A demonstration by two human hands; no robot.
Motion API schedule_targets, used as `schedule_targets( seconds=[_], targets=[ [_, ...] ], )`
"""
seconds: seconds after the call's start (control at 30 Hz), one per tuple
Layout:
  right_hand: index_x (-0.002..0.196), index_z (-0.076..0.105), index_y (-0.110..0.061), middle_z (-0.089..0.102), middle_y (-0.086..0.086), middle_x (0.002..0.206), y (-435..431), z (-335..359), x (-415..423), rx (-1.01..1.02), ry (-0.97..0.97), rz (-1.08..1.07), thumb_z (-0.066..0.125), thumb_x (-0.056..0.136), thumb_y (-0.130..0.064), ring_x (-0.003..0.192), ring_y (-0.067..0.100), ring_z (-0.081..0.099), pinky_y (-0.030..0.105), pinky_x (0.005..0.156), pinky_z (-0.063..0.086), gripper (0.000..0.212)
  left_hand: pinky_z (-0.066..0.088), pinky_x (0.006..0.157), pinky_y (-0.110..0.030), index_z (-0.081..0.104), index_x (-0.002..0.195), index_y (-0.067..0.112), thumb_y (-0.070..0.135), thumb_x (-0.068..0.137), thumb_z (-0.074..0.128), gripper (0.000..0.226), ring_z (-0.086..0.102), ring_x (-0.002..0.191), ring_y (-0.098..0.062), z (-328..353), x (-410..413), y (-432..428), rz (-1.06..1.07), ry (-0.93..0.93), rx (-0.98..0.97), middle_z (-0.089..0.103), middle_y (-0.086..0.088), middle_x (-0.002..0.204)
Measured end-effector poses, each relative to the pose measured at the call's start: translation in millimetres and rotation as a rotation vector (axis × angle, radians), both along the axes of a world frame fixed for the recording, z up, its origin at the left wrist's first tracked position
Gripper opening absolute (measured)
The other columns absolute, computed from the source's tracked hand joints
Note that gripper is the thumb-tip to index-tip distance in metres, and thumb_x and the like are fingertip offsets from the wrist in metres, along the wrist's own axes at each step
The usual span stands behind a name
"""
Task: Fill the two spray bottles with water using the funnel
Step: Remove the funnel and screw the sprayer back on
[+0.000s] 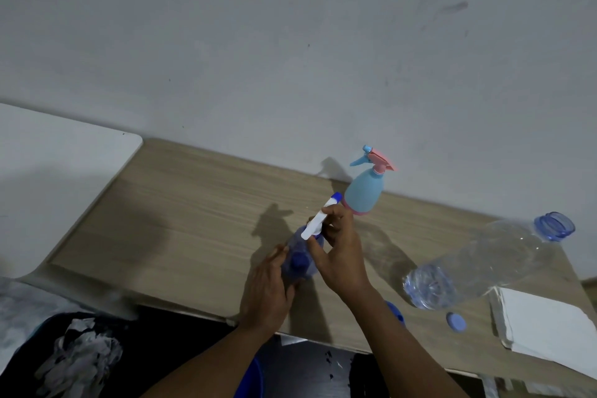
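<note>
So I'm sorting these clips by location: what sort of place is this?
Probably a plain room at home: a wooden table pushed against a scuffed bare wall, with a household spray bottle on it.

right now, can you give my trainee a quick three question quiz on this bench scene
1. True or false: the light blue spray bottle stands upright with its pink and blue trigger head on.
2. Which hand grips the white and blue trigger head: A) left hand B) right hand?
3. Fill in: the loose blue cap lies on the wooden table near the base of the large clear ____.

Key: 1 true; 2 B; 3 water bottle.
</note>
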State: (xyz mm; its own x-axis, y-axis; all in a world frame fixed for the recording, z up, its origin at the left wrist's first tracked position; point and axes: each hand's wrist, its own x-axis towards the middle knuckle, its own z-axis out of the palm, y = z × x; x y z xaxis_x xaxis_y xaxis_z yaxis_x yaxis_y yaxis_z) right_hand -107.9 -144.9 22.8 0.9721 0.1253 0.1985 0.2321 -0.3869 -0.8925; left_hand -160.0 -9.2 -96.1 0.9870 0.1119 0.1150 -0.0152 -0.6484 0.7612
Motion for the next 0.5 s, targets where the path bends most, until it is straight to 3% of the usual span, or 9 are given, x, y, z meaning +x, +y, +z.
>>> schedule_targets(
  seconds=[0.13,0.23,0.3,0.37,0.43,0.5],
  targets=[
    [0.136,0.035,-0.034,0.072,-0.016,0.102,7,-2,0,0.127,0.042,-0.131,0.08,0.081,-0.003,0.101,0.004,0.07,0.017,0.088,0.055,0.077,0.046,0.106,-0.042,0.042,0.142,0.015,0.018,0.076,0.082,0.077,0.052,0.128,-0.021,0,-1,-1,0.017,0.009,-0.002,0.054,-0.004,0.14],
    [0.143,0.041,-0.025,0.07,-0.003,0.111,14,-4,0,0.19,0.063,-0.208,0.086,0.077,-0.009,0.106,0.012,0.068,0.023,0.093,0.056,0.081,0.042,0.109,-0.036,0.041,0.142,0.02,0.019,0.079,0.079,0.074,0.05,0.13,-0.015,-2,0,0,0.027,0.047,-0.004,0.053,0.002,0.142],
    [0.141,0.046,-0.015,0.066,0.011,0.119,20,-3,0,0.181,0.086,-0.207,0.084,0.08,-0.019,0.11,0.023,0.064,0.035,0.097,0.055,0.072,0.039,0.108,-0.031,0.042,0.142,0.023,0.017,0.081,0.077,0.07,0.051,0.128,-0.017,-2,-2,0,0.03,0.065,0.03,0.054,0.003,0.14],
    [0.137,0.048,-0.005,0.061,0.015,0.11,23,-4,4,0.121,0.054,-0.23,0.073,0.091,-0.018,0.102,0.028,0.062,0.043,0.094,0.054,0.054,0.037,0.104,-0.031,0.038,0.143,0.026,0.016,0.082,0.074,0.072,0.048,0.129,-0.021,-4,-6,0,-0.007,0.098,0.068,0.053,0.002,0.142],
    [0.132,0.051,-0.008,0.051,0.01,0.112,23,-2,7,0.058,-0.018,-0.281,0.06,0.099,-0.015,0.102,0.017,0.057,0.034,0.095,0.051,0.035,0.035,0.109,-0.037,0.028,0.147,0.025,0.026,0.081,0.072,0.079,0.041,0.135,-0.024,-7,-10,5,-0.092,0.117,0.151,0.047,-0.001,0.147],
    [0.122,0.05,-0.027,0.046,0.007,0.114,16,2,11,0.053,-0.09,-0.279,0.055,0.101,-0.014,0.103,0.004,0.053,0.02,0.09,0.047,0.025,0.025,0.118,-0.04,0.025,0.149,0.023,0.047,0.082,0.063,0.08,0.033,0.142,-0.022,-11,-13,18,-0.148,0.077,0.304,0.042,-0.001,0.151]
  ],
)
